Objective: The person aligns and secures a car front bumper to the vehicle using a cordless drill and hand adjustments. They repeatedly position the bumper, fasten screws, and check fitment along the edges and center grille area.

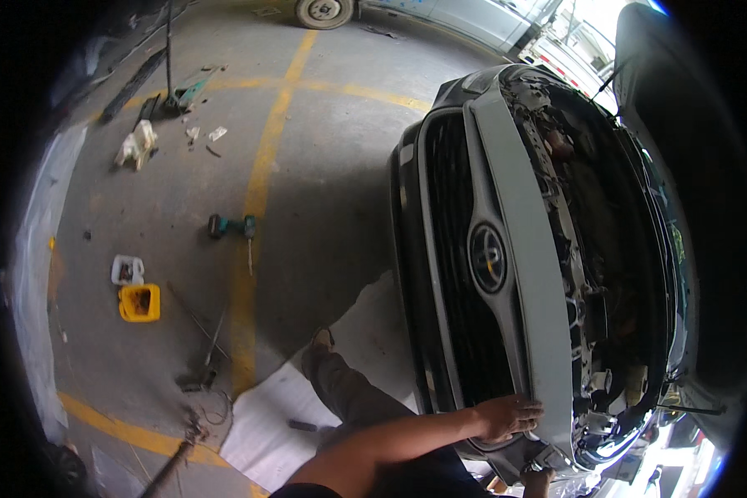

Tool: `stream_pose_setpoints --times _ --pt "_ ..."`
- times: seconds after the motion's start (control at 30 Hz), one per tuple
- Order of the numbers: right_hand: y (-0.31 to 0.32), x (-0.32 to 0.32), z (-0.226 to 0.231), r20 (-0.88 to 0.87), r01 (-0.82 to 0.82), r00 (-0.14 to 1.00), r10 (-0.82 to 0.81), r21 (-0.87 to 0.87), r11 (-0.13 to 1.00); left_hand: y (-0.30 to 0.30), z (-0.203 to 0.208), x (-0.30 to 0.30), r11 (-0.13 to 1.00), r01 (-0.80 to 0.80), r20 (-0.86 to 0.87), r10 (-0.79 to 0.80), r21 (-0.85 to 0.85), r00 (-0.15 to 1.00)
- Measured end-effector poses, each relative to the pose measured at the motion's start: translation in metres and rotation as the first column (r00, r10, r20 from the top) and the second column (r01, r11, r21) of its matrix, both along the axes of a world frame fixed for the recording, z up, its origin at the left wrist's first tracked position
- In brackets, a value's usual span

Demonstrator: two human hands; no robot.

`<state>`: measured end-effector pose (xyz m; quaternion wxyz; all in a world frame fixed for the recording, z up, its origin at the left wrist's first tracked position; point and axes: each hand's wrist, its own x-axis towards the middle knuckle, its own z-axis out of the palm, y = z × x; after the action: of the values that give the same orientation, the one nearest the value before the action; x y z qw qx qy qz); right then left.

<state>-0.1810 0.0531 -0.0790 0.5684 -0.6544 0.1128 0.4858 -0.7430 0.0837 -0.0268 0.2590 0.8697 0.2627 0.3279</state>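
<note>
A car's front end fills the right side, with its dark grille (pixel 465 332), an oval badge (pixel 487 256) and a long pale panel (pixel 527 274) above the grille. My left arm reaches across from the lower edge. My left hand (pixel 506 418) lies on the near end of the grille trim and pale panel, fingers laid over the edge. Close by, at the corner of the car's front, is my right hand (pixel 538 481), mostly cut off by the lower edge. Its fingers look bent beside a small shiny part (pixel 544 459); what they hold is hidden.
The raised hood (pixel 697 207) stands over the exposed engine bay (pixel 606 216). On the floor lie a cordless drill (pixel 232 226), a cut yellow container (pixel 139 303), a white container (pixel 127 270) and metal rods (pixel 214 344). A white sheet (pixel 274 415) spreads under my leg. Another vehicle (pixel 456 21) stands behind.
</note>
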Motion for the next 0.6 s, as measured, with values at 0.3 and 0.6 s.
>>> stream_pose_setpoints --times 0.3,0.6 --pt "-0.057 -0.128 -0.008 0.152 0.264 0.954 -0.258 -0.026 0.964 0.101 -0.102 -0.281 0.748 -0.433 0.053 0.527 -0.503 0.848" --pt "-0.038 -0.214 0.153 0.897 0.145 0.436 0.065 -0.142 0.979 0.121 -0.251 -0.379 0.216 -0.496 -0.07 0.866 -0.841 0.495"
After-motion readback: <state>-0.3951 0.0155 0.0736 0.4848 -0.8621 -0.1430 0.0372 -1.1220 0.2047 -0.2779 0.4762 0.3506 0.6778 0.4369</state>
